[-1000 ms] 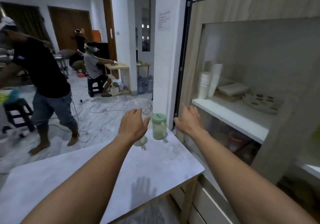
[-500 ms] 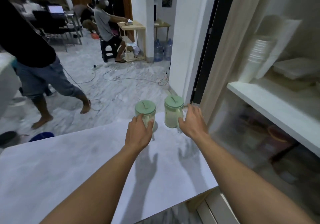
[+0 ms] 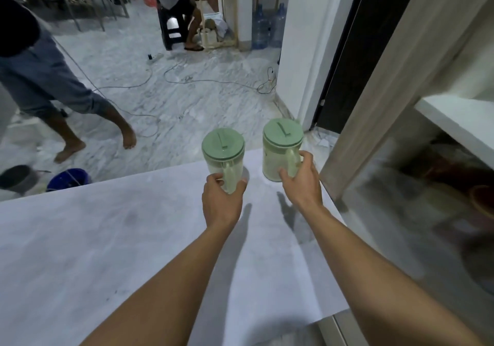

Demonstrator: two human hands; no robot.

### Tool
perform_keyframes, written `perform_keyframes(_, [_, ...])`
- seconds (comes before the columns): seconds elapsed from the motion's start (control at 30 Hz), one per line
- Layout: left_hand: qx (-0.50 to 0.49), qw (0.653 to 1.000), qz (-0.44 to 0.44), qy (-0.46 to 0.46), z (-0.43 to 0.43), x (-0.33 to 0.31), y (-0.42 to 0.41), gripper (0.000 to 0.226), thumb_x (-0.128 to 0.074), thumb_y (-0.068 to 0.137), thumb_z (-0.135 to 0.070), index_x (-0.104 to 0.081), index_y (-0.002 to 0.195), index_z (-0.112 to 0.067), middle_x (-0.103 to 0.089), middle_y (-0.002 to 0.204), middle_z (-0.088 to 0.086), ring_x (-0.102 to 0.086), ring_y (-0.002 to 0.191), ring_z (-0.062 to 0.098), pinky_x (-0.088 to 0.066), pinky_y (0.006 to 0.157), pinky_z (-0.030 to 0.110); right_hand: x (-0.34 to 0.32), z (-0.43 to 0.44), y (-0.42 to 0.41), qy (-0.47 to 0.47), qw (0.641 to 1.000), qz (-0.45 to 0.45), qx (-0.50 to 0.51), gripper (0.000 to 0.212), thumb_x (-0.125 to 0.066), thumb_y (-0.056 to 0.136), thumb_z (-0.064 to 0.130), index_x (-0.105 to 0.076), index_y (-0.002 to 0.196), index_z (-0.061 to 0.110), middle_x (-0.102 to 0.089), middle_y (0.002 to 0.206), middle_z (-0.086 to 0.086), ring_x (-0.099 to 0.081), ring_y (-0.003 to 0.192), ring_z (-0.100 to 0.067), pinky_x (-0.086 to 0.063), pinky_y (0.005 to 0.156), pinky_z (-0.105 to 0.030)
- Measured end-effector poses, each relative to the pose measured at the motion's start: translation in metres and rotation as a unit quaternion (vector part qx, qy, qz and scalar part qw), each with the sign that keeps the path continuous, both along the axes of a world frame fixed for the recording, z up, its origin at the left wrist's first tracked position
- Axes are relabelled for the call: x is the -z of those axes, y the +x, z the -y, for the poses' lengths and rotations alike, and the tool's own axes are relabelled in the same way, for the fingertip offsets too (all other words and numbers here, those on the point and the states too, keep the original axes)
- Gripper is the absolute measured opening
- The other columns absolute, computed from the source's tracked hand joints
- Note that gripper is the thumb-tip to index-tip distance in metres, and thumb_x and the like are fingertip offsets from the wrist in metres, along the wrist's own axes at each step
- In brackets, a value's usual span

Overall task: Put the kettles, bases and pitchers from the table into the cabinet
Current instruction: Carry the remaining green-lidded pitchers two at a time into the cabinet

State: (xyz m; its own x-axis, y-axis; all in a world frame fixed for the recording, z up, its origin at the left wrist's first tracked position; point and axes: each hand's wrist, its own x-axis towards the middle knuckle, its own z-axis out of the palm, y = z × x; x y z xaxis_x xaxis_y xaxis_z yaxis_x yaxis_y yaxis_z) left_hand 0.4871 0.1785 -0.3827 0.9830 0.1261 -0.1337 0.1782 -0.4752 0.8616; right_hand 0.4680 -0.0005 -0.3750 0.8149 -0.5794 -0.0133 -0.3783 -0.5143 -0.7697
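Observation:
Two clear pitchers with pale green lids stand upright at the far edge of the grey marble table [image 3: 133, 238]. My left hand [image 3: 220, 200] grips the left pitcher [image 3: 223, 155] low down at its handle, thumb and fingers curled round it. My right hand [image 3: 302, 182] curls round the handle of the right pitcher [image 3: 280, 150]. Both pitcher bottoms are hidden behind my hands. The cabinet stands to the right, its white shelf [image 3: 454, 123] level with the pitchers. No kettle or base is in view.
Below the shelf the cabinet holds blurred brown bowls [image 3: 481, 201]. A person's bare legs [image 3: 80, 121] walk on the marble floor past the table's far left. A blue bucket [image 3: 70, 179] and cables lie on the floor. A white pillar [image 3: 302, 51] stands behind the pitchers.
My view has tilted down and closer to the table. Both hands went from reaching open to closing round the two pitchers' handles. The walking person stepped further left.

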Motion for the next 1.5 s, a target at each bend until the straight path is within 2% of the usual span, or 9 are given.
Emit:
perform_keyframes(0.13, [-0.016, 1.0, -0.01, -0.025, 0.011, 0.004, 0.01, 0.044, -0.072, 0.081, -0.052, -0.057, 0.11, -0.022, -0.064, 0.103, -0.008, -0.059, 0.094, 0.014, -0.043, 0.078, 0.029, 0.011, 0.004, 0.017, 0.095, 0.994, 0.019, 0.042, 0.032, -0.071, 0.091, 0.034, -0.058, 0.113, 0.015, -0.067, 0.105, -0.003, -0.063, 0.098, -0.024, -0.045, 0.071, -0.031])
perform_keyframes(0.23, [-0.017, 0.999, -0.01, -0.03, 0.016, 0.003, 0.017, 0.029, -0.064, 0.09, -0.046, -0.058, 0.101, -0.02, -0.063, 0.091, -0.007, -0.059, 0.089, 0.018, -0.041, 0.073, 0.029, 0.012, 0.005, 0.025, 0.16, 0.985, 0.01, 0.058, 0.024, -0.069, 0.092, 0.035, -0.062, 0.099, 0.012, -0.066, 0.087, -0.002, -0.062, 0.082, -0.023, -0.042, 0.059, -0.028])
perform_keyframes(0.37, [-0.001, 1.0, 0.026, -0.005, 0.016, 0.001, 0.029, 0.025, -0.051, 0.098, -0.037, -0.053, 0.101, -0.012, -0.06, 0.089, 0.003, -0.055, 0.081, 0.023, -0.038, 0.067, 0.031, 0.014, 0.005, 0.034, 0.177, 0.982, 0.012, 0.07, 0.019, -0.066, 0.093, 0.029, -0.064, 0.097, 0.01, -0.064, 0.082, -0.002, -0.061, 0.079, -0.025, -0.047, 0.063, -0.035])
perform_keyframes(0.53, [0.017, 0.999, 0.044, -0.007, 0.012, -0.009, 0.031, 0.02, -0.049, 0.099, -0.029, -0.051, 0.096, -0.009, -0.053, 0.079, -0.005, -0.049, 0.07, 0.005, -0.031, 0.052, 0.017, 0.011, -0.001, 0.032, 0.182, 0.98, 0.042, 0.075, 0.014, -0.062, 0.092, 0.021, -0.065, 0.093, 0.007, -0.066, 0.084, -0.008, -0.06, 0.076, -0.024, -0.045, 0.062, -0.032])
perform_keyframes(0.73, [0.034, 0.997, 0.048, -0.042, -0.001, -0.024, 0.028, 0.02, -0.05, 0.096, -0.03, -0.055, 0.094, -0.01, -0.067, 0.087, 0.01, -0.064, 0.08, 0.024, -0.041, 0.057, 0.022, -0.006, -0.013, 0.02, 0.196, 0.976, 0.046, 0.082, 0.016, -0.063, 0.088, 0.022, -0.066, 0.09, 0.007, -0.073, 0.087, -0.016, -0.07, 0.084, -0.034, -0.053, 0.069, -0.037])
perform_keyframes(0.97, [0.034, 0.993, 0.094, -0.063, -0.026, -0.078, 0.019, 0.02, -0.053, 0.093, -0.024, -0.055, 0.088, -0.005, -0.063, 0.079, 0.01, -0.06, 0.071, 0.023, -0.04, 0.053, 0.026, -0.066, -0.032, -0.008, 0.185, 0.975, 0.081, 0.09, 0.013, -0.063, 0.088, 0.02, -0.067, 0.09, 0.008, -0.073, 0.083, -0.016, -0.064, 0.07, -0.025, -0.049, 0.064, -0.033])
perform_keyframes(1.13, [0.051, 0.987, 0.129, -0.077, -0.049, -0.129, 0.01, 0.018, -0.057, 0.095, -0.021, -0.055, 0.087, -0.005, -0.057, 0.073, 0.002, -0.049, 0.063, 0.009, -0.033, 0.052, 0.022, -0.121, -0.056, -0.043, 0.151, 0.976, 0.114, 0.108, 0.012, -0.062, 0.087, 0.02, -0.065, 0.077, 0.013, -0.066, 0.067, -0.004, -0.063, 0.066, -0.023, -0.047, 0.062, -0.032])
perform_keyframes(1.33, [0.136, 0.971, 0.152, -0.123, -0.069, -0.183, -0.015, 0.021, -0.056, 0.094, -0.025, -0.058, 0.089, -0.005, -0.062, 0.079, 0.008, -0.055, 0.07, 0.022, -0.035, 0.054, 0.029, -0.178, -0.088, -0.102, 0.135, 0.962, 0.15, 0.185, 0.013, -0.064, 0.086, 0.02, -0.066, 0.074, 0.015, -0.065, 0.068, -0.004, -0.06, 0.066, -0.022, -0.047, 0.064, -0.034])
perform_keyframes(1.5, [0.22, 0.946, 0.186, -0.149, -0.077, -0.233, -0.05, 0.022, -0.054, 0.092, -0.026, -0.061, 0.086, -0.005, -0.067, 0.079, 0.01, -0.063, 0.074, 0.026, -0.04, 0.055, 0.028, -0.231, -0.115, -0.163, 0.1, 0.945, 0.183, 0.253, 0.018, -0.064, 0.086, 0.02, -0.069, 0.08, 0.004, -0.065, 0.066, -0.006, -0.061, 0.065, -0.022, -0.045, 0.062, -0.031])
